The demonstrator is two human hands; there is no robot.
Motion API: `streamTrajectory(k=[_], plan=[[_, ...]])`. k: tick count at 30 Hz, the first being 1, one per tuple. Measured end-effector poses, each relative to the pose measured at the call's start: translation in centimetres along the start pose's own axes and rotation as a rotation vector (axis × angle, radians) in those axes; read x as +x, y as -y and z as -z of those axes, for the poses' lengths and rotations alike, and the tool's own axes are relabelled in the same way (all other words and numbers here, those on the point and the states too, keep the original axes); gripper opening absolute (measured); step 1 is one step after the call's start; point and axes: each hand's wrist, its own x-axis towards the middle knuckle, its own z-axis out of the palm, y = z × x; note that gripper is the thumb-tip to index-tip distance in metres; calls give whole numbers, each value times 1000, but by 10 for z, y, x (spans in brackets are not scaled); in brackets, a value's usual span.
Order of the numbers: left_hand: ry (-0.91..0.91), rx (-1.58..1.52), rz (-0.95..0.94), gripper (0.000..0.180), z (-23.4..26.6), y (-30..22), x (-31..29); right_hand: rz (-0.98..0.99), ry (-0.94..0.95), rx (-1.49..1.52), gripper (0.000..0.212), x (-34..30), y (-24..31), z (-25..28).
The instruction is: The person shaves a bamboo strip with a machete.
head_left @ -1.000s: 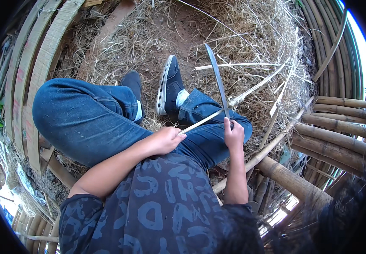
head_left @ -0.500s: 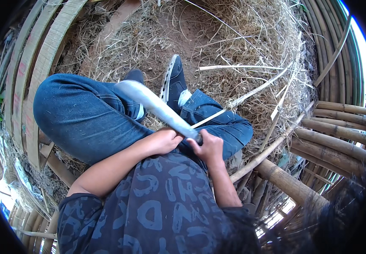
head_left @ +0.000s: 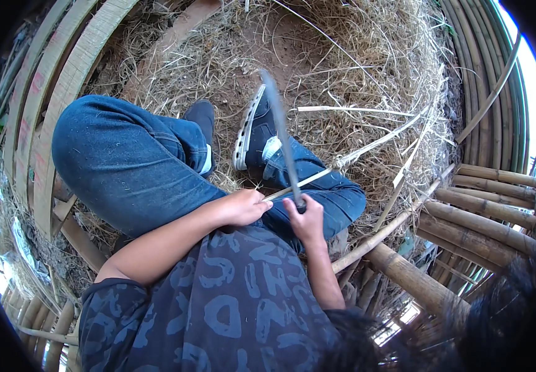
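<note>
My right hand (head_left: pixel 308 220) is closed around the dark handle of a long machete (head_left: pixel 285 139). Its blade is seen nearly edge-on and points up and away, its tip over the shoe on the right. My left hand (head_left: pixel 247 207) is closed on the end of a thin, pale bamboo strip (head_left: pixel 313 178) beside the blade. From there the strip runs right, behind the machete and across my jeans, toward a frayed light bundle of fibre (head_left: pixel 367 141). Both hands are low in front of my dark shirt, between my crossed legs.
Curly bamboo shavings (head_left: pixel 373 56) cover the ground ahead and to the right. Wide split planks (head_left: pixel 63 80) curve along the left. Bamboo poles (head_left: pixel 485 217) form a frame at the right, with a thin pole (head_left: pixel 398 218) lying near my right knee. Loose strips (head_left: pixel 355 110) lie about.
The machete has swung from pointing up-left with its flat side showing to pointing nearly straight ahead, edge-on. My hands have moved slightly apart, showing more of the strip.
</note>
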Motion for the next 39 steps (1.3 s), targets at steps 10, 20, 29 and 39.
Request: streamTrajectory(k=[10, 20, 29, 39], plan=[[-119, 74, 9, 56, -3, -4, -5, 86, 9, 69, 39, -5, 11, -12], [-129, 28, -3, 52, -8, 8, -2, 96, 42, -114, 43, -9, 23, -5], [-126, 95, 21, 47, -6, -5, -6, 11, -84, -338, 56, 7, -14, 12], [-95, 24, 59, 43, -7, -2, -3, -90, -26, -60, 63, 13, -16, 19]])
